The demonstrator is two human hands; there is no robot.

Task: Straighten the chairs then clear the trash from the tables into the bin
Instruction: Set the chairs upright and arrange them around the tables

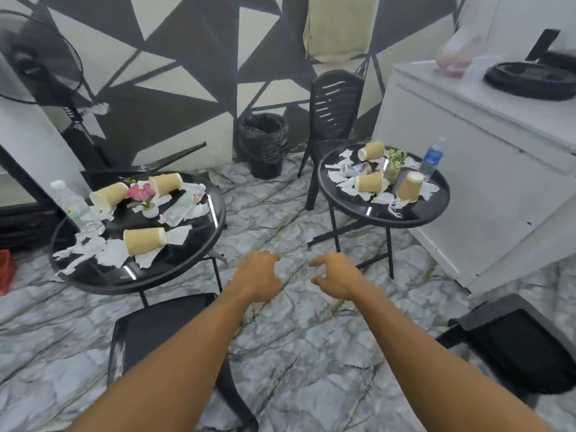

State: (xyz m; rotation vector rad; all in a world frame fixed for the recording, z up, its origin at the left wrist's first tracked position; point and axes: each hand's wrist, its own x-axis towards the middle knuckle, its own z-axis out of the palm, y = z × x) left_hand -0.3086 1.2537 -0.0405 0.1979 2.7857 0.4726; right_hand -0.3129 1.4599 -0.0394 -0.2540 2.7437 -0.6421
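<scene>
Two round black tables stand on the marbled floor. The left table [187,263] carries tipped paper cups [145,241], torn napkins, a clear bottle [76,207] and a small pink flower pot [144,198]. The right table [414,215] holds more cups [369,182], napkins, a wrapper, a small plant and a blue-label bottle [432,159]. A bin with a black bag [264,141] stands by the wall between them. Black chairs stand behind the right table [338,104], at the near left [162,325] and near right [523,347]. My left hand [260,277] and right hand [335,277] hover empty over the floor, fingers apart.
A white chest-like cabinet [486,169] fills the right side, with a black round lid and a plastic bag on top. A standing fan [40,57] and a glass-door fridge are at the left. A red item lies at the far left floor edge.
</scene>
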